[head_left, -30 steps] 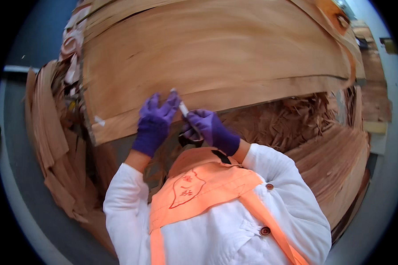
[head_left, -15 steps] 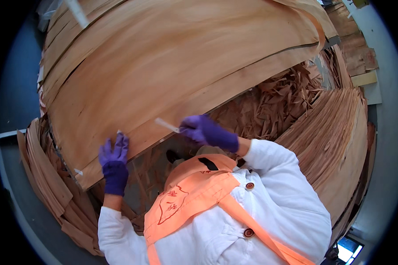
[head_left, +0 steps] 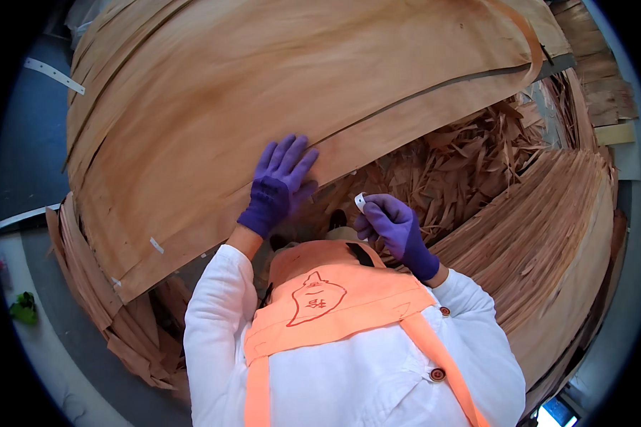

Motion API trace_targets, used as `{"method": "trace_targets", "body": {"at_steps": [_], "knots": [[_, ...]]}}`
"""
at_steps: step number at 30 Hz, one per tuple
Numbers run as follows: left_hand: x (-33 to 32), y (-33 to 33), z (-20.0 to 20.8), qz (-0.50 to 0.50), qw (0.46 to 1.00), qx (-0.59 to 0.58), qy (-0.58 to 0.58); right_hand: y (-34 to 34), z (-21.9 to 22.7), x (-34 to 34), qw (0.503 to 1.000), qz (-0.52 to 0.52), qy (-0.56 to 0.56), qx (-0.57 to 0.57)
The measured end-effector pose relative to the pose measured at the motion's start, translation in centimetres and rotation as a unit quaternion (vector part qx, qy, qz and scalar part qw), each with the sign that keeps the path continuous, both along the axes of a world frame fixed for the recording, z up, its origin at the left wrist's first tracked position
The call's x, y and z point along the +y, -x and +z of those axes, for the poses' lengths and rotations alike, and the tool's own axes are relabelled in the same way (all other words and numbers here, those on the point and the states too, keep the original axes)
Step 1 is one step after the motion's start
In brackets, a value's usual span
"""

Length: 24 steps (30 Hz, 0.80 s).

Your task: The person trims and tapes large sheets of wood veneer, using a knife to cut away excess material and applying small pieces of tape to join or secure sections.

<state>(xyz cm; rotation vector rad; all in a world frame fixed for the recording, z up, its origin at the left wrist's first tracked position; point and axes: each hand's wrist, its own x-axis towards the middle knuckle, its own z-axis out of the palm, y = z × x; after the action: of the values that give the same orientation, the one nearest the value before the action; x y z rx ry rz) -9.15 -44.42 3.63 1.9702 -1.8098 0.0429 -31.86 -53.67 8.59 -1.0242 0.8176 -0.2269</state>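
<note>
My left hand (head_left: 279, 183), in a purple glove, lies with fingers stretched out on a large brown wood veneer sheet (head_left: 192, 142), close to its near edge. A long dark gap (head_left: 406, 99) runs along the sheet from beside its fingertips toward the far right. My right hand (head_left: 397, 229), gloved the same way, is closed in a pinch on a short curled strip of white tape (head_left: 360, 203), just off the sheet's near edge. Small white tape pieces (head_left: 157, 245) stick to the sheet near its left corner.
Torn veneer scraps (head_left: 463, 156) heap up beyond my right hand. A thick stack of veneer (head_left: 534, 220) stands at the right, and more bent veneer sheets (head_left: 85, 277) hang at the left. A white strip with holes (head_left: 53, 75) juts out at the far left.
My left hand has slid right and farther along the sheet, uncovering a tape piece near the left corner. My right hand has drawn back to the right, with the tape now curled.
</note>
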Motion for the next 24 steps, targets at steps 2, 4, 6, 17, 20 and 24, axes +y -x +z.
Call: {"method": "trace_targets", "body": {"at_steps": [2,4,6,17,20,24], "knots": [[-0.3,-0.3,-0.7,0.006,1.0,0.003,-0.01,-0.1,-0.1,-1.0,1.0,0.01,-0.001,-0.004],[-0.6,-0.2,-0.5,0.003,1.0,0.013,-0.014,-0.4,-0.6,-2.0,1.0,0.009,-0.001,-0.017],[-0.7,-0.3,-0.4,0.004,1.0,0.016,-0.016,-1.7,-0.5,-2.6,1.0,-0.005,-0.026,-0.017],[-1.0,-0.3,-0.4,0.012,0.999,0.045,-0.018,-7.7,-3.9,-3.6,0.996,-0.024,-0.09,-0.011],[-0.8,-0.2,-0.4,0.019,0.998,0.052,-0.029,-6.8,-4.3,-2.4,0.992,-0.047,-0.116,0.017],[-1.0,0.0,-0.6,0.021,0.999,0.029,-0.031,-6.3,-4.7,-2.0,0.987,-0.076,-0.14,0.003]]}}
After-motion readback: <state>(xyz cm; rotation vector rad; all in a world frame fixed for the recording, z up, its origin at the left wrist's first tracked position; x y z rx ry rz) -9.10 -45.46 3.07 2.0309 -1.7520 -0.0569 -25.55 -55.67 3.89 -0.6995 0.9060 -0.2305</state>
